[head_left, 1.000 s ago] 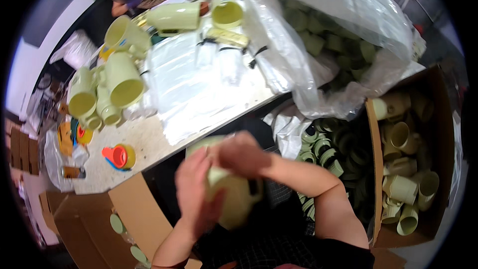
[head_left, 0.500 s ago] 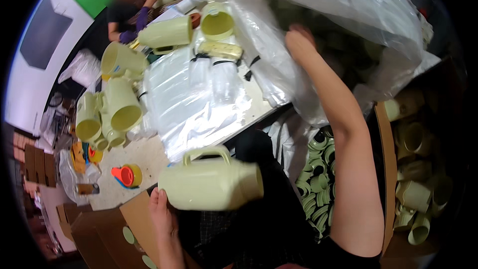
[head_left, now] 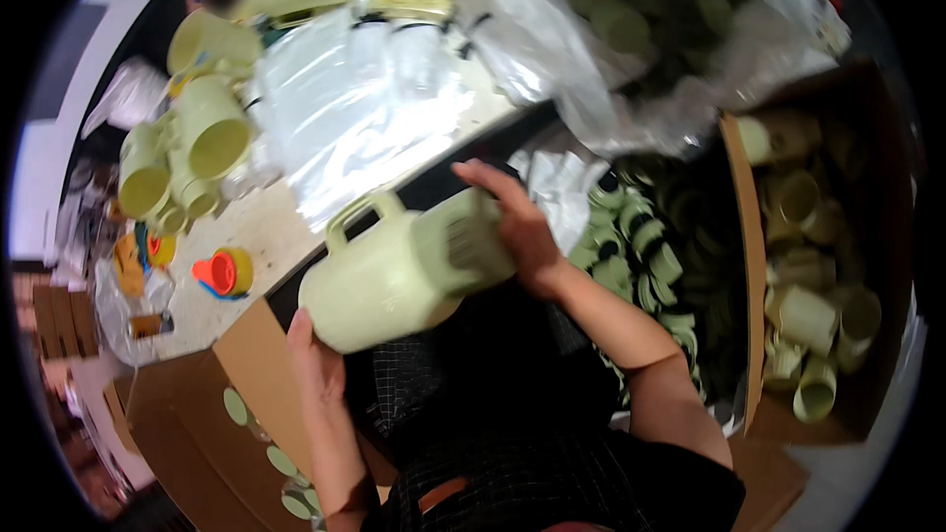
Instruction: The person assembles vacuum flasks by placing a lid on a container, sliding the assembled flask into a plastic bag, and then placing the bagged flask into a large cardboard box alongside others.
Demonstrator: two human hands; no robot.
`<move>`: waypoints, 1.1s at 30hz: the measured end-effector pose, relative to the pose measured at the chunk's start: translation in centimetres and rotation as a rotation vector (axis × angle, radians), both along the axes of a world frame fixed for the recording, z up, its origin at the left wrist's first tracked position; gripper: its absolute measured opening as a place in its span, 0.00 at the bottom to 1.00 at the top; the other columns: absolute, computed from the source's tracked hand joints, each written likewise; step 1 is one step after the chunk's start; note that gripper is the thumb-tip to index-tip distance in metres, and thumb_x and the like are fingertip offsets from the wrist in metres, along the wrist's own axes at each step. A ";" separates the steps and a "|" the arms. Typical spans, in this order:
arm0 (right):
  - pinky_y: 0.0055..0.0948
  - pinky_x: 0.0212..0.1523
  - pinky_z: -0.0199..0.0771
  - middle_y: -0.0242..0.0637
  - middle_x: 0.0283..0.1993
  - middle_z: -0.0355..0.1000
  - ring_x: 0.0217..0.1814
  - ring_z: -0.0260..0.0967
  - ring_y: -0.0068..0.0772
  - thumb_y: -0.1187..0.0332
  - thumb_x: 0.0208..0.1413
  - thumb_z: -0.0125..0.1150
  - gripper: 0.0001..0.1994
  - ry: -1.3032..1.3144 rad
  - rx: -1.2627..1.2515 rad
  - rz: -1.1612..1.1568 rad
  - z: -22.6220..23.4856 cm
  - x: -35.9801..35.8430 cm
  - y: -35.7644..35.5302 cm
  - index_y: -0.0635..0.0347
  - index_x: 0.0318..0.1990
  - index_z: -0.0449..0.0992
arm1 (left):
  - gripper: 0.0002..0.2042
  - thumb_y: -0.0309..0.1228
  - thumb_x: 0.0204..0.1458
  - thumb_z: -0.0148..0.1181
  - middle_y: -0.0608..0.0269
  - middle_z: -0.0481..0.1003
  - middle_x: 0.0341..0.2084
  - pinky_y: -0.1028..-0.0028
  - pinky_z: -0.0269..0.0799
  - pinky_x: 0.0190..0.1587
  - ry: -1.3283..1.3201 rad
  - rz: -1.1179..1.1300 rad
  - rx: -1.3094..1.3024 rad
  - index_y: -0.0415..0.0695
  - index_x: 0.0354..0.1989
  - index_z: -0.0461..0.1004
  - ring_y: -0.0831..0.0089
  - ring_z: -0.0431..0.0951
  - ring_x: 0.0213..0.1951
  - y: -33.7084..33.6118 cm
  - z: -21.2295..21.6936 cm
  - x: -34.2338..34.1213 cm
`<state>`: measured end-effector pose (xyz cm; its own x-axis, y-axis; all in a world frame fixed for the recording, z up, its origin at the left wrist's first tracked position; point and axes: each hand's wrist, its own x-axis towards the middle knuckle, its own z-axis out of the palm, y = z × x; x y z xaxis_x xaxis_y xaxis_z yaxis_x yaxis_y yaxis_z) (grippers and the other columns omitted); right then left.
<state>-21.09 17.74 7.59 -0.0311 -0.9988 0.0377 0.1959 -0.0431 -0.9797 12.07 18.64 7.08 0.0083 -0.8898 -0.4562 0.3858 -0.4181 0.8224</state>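
- Since the frame half a second ago, right hand (head_left: pixel 527 236) has left the clear bag and come to the jug's (head_left: pixel 379 286) mouth end; jug now slants, mouth end farther from the body.
- Jug: between both hands, above the lap. Long axis runs from left hand (head_left: pixel 315 365) at the base, away and rightward to right hand. Handle (head_left: pixel 363 217) on the far side.
- Left grip: thumb on the base edge, other fingers mostly hidden beneath; appears closed on the jug.
- Right grip: half-curled beside the ribbed-looking end piece (head_left: pixel 463 241), thumb spread. Fingertips hidden; cannot tell whether it clasps. Right hand is the nearer to the mouth end.
- Jug surface: smooth, glossy, pale green, rounded; looks like hard plastic.
- Beyond the hands: table (head_left: pixel 271 222), with shiny flat plastic sheets (head_left: pixel 335 118) and, left of them, open-mouthed jugs (head_left: pixel 215 133).
- Right of right hand: curved green pieces (head_left: pixel 645 236), then cardboard box (head_left: pixel 746 266) of pale parts; beyond it, crinkled clear bag (head_left: pixel 581 103).
- Left of left hand: second box (head_left: pixel 177 424), brown card, pale discs inside.
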 end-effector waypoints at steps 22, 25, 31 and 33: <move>0.49 0.55 0.70 0.59 0.48 0.73 0.54 0.70 0.61 0.75 0.53 0.56 0.18 1.014 0.511 -0.460 -27.8 -12.0 14.7 0.68 0.53 0.72 | 0.20 0.28 0.64 0.45 0.48 0.66 0.63 0.65 0.56 0.69 -0.905 -0.454 -0.562 0.39 0.65 0.65 0.57 0.65 0.64 -8.4 -0.6 -12.5; 0.44 0.61 0.68 0.54 0.56 0.69 0.61 0.65 0.56 0.74 0.55 0.57 0.21 1.183 0.973 -0.243 -35.2 -10.7 18.0 0.68 0.57 0.67 | 0.31 0.30 0.63 0.43 0.48 0.48 0.72 0.59 0.50 0.72 -0.431 -0.586 -0.649 0.38 0.74 0.43 0.57 0.54 0.72 -4.1 1.8 -9.9; 0.49 0.51 0.73 0.59 0.50 0.75 0.54 0.73 0.58 0.56 0.64 0.45 0.21 1.044 0.982 -0.097 -39.9 -11.3 20.2 0.65 0.49 0.76 | 0.41 0.29 0.51 0.65 0.35 0.52 0.70 0.56 0.57 0.69 -1.291 -0.608 -0.549 0.35 0.72 0.49 0.44 0.55 0.70 5.7 3.9 -9.4; 0.51 0.51 0.72 0.59 0.50 0.76 0.51 0.73 0.63 0.53 0.61 0.52 0.25 0.633 1.233 -0.311 -38.5 -11.2 19.9 0.65 0.54 0.75 | 0.35 0.28 0.54 0.62 0.39 0.60 0.66 0.59 0.60 0.67 -1.067 -0.453 -0.497 0.35 0.70 0.55 0.50 0.63 0.66 5.2 2.2 -7.6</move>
<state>-32.29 37.67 -30.94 -0.5591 -0.3571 -0.7482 -0.1421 0.9304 -0.3379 4.47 23.87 9.24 -0.1843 -0.9825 -0.0267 -0.6629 0.1042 0.7414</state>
